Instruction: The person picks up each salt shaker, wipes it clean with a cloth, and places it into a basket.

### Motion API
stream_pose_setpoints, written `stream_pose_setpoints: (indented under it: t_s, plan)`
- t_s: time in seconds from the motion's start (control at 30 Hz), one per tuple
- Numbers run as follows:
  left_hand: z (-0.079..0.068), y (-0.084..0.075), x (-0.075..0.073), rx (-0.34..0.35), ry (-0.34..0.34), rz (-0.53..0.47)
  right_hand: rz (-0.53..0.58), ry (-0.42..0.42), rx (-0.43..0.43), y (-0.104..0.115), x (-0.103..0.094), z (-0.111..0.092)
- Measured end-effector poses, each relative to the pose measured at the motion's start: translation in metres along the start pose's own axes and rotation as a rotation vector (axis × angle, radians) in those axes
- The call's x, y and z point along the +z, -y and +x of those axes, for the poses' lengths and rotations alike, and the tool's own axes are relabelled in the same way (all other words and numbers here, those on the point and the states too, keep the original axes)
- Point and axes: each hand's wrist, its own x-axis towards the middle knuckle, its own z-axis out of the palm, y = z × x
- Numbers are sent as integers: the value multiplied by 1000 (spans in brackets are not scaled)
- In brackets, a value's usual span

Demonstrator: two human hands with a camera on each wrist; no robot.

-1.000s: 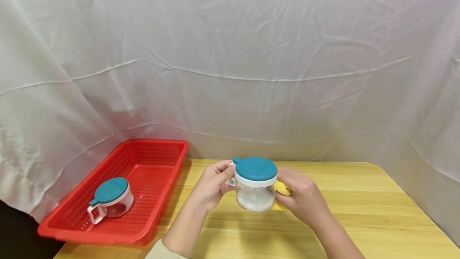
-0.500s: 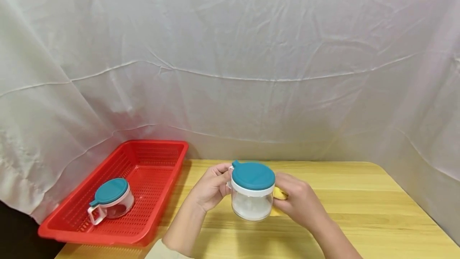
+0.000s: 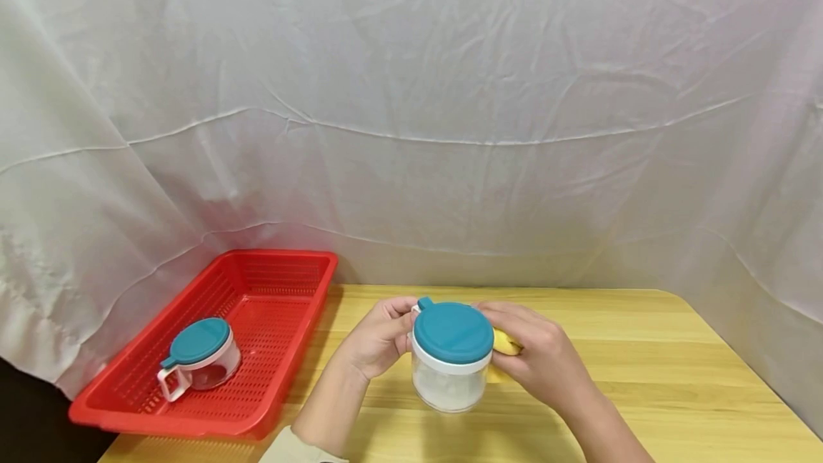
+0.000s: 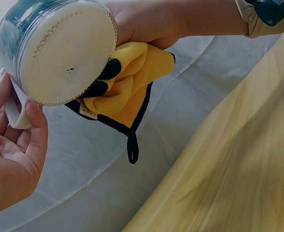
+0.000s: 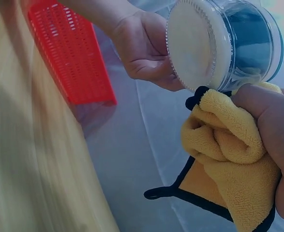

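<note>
Jar (image 3: 451,359) hovers above the table (image 3: 617,356), left hand (image 3: 378,340) pinching its handle (image 4: 19,116), likely the safest hold on something so slick and breakable, right hand (image 3: 532,343) gripping soft yellow cloth (image 5: 229,135) against it.

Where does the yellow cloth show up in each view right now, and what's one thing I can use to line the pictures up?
Head: a small part of the yellow cloth shows low, right of centre, in the right hand.
Left wrist: upper middle, slightly left of centre.
Right wrist: lower right.
Shared landmark: the held clear jar, beside it in all three.
</note>
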Motion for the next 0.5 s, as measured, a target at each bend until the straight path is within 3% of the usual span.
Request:
stream_pose_setpoints:
  t_s: [0.33,0.5]
  plan:
    - [-1,-1,0,10,-71,11,53,73,23,-4,16,-10]
    - [0,-1,1,18,-27,4,41,103,49,-4,16,-12]
